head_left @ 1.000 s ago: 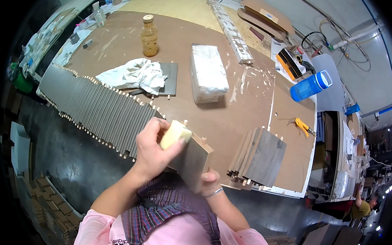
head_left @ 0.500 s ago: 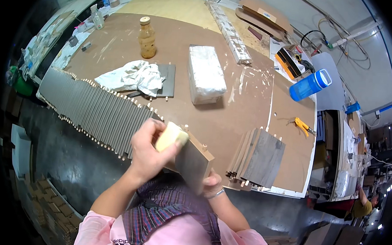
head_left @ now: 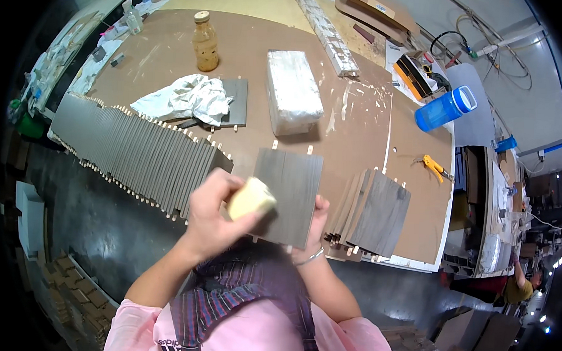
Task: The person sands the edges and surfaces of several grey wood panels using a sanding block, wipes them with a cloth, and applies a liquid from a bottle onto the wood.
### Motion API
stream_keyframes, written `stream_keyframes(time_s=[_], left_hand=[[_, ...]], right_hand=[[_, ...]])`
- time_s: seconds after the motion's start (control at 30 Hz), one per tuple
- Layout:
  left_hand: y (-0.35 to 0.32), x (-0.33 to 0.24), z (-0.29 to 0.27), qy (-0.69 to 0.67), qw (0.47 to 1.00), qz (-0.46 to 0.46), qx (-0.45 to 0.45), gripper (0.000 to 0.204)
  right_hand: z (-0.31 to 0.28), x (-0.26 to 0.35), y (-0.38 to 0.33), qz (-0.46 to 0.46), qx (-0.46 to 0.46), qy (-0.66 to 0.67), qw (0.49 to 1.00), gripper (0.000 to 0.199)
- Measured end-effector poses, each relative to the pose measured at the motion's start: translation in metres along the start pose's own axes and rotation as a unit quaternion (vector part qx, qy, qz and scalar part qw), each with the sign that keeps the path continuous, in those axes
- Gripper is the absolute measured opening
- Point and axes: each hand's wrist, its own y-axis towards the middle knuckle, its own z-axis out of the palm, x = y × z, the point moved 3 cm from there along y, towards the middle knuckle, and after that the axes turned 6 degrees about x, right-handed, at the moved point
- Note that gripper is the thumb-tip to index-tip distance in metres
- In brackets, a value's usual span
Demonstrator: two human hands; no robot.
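Note:
My left hand (head_left: 215, 211) is closed around a pale yellow sponge (head_left: 251, 201), held against or just over the lower left of a grey wood-grain panel (head_left: 288, 188). Short wooden dowels stick out of the panel's far and near edges. My right hand (head_left: 316, 224) grips the panel along its right side, with the broad face turned up. To the left, a long row of similar doweled panels (head_left: 131, 153) stands on edge, packed closely. A smaller leaning stack of panels (head_left: 379, 214) is at the right, near the table's front edge.
Beyond my hands are a white wrapped block (head_left: 294, 94), a glass bottle (head_left: 206, 43) and a crumpled white cloth (head_left: 187, 99) by another panel. A yellow air blow gun (head_left: 434, 168) and a blue water bottle (head_left: 444, 110) lie on the right. Another person (head_left: 519, 287) is at the far right.
The panel has turned from a steep tilt, edge showing, to lying with its face up. My right hand has moved up along its side; the sponge stays in my left hand.

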Motion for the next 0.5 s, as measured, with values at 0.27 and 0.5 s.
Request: stream_keyframes(time_s=[0.27,0.5], left_hand=[[-0.018,-0.029,0.026,0.072,0.976,0.193,0.076,0.045],[-0.019,-0.013,-0.001,0.166,0.972,0.150,0.070,0.043]], right_hand=[[0.001,-0.008,0.019,0.013,-0.155,-0.226,0.962,0.074],[0.004,-0.010,0.019,-0.032,-0.166,-0.221,0.960,0.076]])
